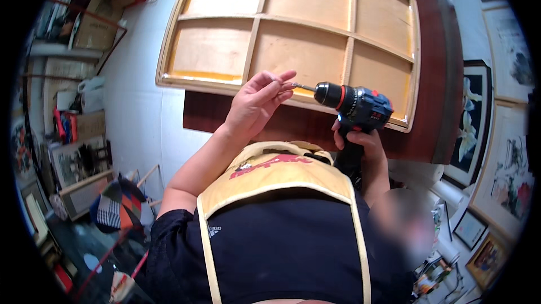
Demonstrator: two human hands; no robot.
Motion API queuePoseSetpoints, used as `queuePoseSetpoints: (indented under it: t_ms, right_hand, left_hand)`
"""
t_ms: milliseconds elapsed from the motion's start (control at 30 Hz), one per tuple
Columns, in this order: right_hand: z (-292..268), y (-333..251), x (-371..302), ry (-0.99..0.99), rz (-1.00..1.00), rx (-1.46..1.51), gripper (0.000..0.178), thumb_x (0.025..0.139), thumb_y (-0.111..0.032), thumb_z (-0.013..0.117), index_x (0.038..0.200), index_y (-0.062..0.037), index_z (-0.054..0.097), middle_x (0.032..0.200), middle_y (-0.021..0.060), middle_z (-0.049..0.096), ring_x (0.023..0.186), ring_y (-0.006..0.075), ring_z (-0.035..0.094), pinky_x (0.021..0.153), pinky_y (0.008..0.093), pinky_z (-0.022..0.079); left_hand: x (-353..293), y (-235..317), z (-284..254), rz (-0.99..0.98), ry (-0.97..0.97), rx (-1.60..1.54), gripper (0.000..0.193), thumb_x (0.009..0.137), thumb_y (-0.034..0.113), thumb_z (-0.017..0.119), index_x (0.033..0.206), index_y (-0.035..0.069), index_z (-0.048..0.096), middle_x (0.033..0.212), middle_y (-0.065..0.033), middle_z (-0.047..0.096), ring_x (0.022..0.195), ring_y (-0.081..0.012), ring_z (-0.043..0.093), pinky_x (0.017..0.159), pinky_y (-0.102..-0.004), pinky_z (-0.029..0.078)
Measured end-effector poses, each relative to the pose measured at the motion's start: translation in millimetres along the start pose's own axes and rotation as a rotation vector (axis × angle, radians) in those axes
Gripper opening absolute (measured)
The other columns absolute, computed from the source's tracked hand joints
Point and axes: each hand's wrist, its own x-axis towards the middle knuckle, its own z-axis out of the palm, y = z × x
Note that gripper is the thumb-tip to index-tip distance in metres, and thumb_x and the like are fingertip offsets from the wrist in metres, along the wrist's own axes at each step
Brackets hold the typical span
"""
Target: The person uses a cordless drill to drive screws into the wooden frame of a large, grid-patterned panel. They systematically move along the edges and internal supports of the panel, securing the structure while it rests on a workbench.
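Observation:
My right hand (360,139) grips the handle of a blue and black cordless drill (365,107), its chuck pointing left. A thin metal bit (304,87) sticks out of the chuck. The thumb and fingertips of my left hand (256,101) are pinched at the bit's free end; whether they hold the bit itself or something small on its tip, I cannot tell. Just beyond both hands lies a wooden panel (214,50), divided by thin strips into several shallow sections. Yellowish bands run along some of its inner edges.
The panel rests on a dark red-brown table (208,111) and overhangs its left edge. Shelves with boxes (93,30) stand at the left. A patchwork-coloured cloth item (119,205) sits at the lower left. Framed pictures (470,126) and paper rolls line the right side.

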Motion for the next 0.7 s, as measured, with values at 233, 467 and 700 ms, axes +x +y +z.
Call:
queuePoseSetpoints:
  t_ms: [233, 467, 700]
  right_hand:
    - [-27, 0, 13, -0.22, 0.052, -0.158, 0.035, 0.073, -0.014, 0.069, 0.104, 0.0024, 0.065, 0.074, 0.0102, 0.065, 0.065, 0.0171, 0.063, 0.062, 0.0293, 0.051]
    - [-27, -4, 18, -0.201, 0.149, -0.106, 0.034, 0.074, -0.009, 0.068, 0.106, 0.0013, 0.065, 0.083, 0.0091, 0.067, 0.071, 0.0158, 0.065, 0.066, 0.0296, 0.054]
    - [-24, -9, 28, -0.196, 0.175, -0.143, 0.033, 0.074, -0.006, 0.07, 0.107, -0.0001, 0.065, 0.087, 0.0078, 0.067, 0.072, 0.0162, 0.065, 0.067, 0.0307, 0.054]
  left_hand:
    - [-11, -25, -14, 0.063, 0.045, -0.098, 0.007, 0.097, 0.013, 0.063, 0.102, 0.011, 0.059, 0.088, -0.0021, 0.062, 0.084, -0.012, 0.062, 0.08, -0.0269, 0.056]
    - [-17, -33, -8, 0.034, 0.116, -0.185, 0.011, 0.095, 0.019, 0.065, 0.099, 0.01, 0.062, 0.095, -0.0056, 0.069, 0.089, -0.0167, 0.068, 0.082, -0.0295, 0.059]
    - [-14, -26, -15, 0.028, 0.142, -0.103, 0.012, 0.095, 0.021, 0.065, 0.098, 0.009, 0.063, 0.092, -0.0073, 0.07, 0.09, -0.0197, 0.071, 0.081, -0.0333, 0.06]
